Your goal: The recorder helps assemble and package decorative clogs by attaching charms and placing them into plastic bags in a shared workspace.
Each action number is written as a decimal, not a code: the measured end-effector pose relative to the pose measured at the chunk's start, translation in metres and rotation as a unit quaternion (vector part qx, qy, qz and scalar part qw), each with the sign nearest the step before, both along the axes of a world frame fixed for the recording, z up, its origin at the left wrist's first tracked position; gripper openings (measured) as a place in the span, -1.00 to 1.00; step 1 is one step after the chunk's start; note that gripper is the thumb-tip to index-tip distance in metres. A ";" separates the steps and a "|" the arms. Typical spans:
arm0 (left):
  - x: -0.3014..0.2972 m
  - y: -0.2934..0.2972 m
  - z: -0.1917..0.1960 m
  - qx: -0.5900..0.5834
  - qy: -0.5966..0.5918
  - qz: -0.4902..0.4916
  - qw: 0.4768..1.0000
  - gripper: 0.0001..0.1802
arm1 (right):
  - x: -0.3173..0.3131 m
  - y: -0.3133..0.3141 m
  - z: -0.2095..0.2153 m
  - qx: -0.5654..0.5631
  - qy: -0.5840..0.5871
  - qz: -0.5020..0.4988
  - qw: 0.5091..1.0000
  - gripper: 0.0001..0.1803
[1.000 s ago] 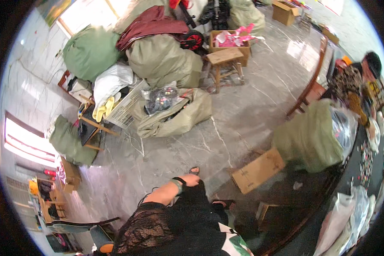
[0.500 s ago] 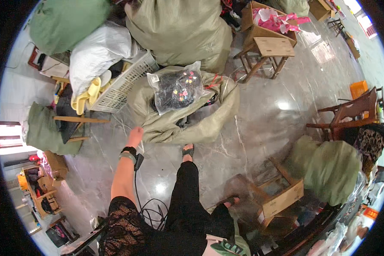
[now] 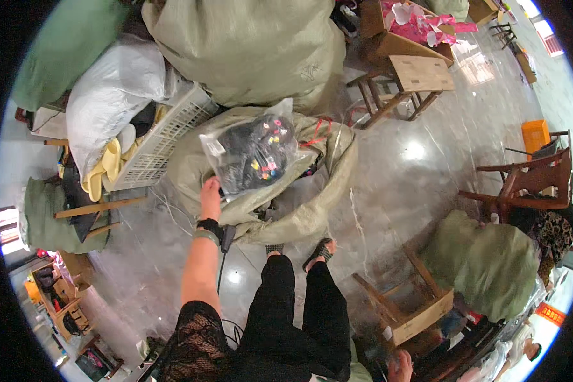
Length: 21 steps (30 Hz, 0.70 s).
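One left hand (image 3: 211, 191) grips crinkly clear bag (image 3: 251, 153).

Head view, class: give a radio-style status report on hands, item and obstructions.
Left hand gripping clear plastic bag of dark items over open sack. Right hand out of view. White basket beside.
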<state>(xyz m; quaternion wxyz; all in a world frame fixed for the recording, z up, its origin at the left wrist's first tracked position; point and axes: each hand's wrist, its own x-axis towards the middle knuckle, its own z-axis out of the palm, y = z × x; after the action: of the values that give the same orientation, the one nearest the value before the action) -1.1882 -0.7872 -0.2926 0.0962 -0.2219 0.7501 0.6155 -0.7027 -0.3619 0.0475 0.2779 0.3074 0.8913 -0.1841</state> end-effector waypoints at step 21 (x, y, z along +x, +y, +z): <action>0.103 0.183 0.229 0.081 0.038 -0.517 0.851 -0.88 | -0.340 -0.109 -0.100 -0.036 0.194 0.199 0.960 -0.29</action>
<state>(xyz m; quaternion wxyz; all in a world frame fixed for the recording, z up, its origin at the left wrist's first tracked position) -1.0850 -0.6043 -0.0638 0.3898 0.2302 0.7069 0.5434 -1.0428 -0.4706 -0.0528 0.1420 0.0722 0.9640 -0.2130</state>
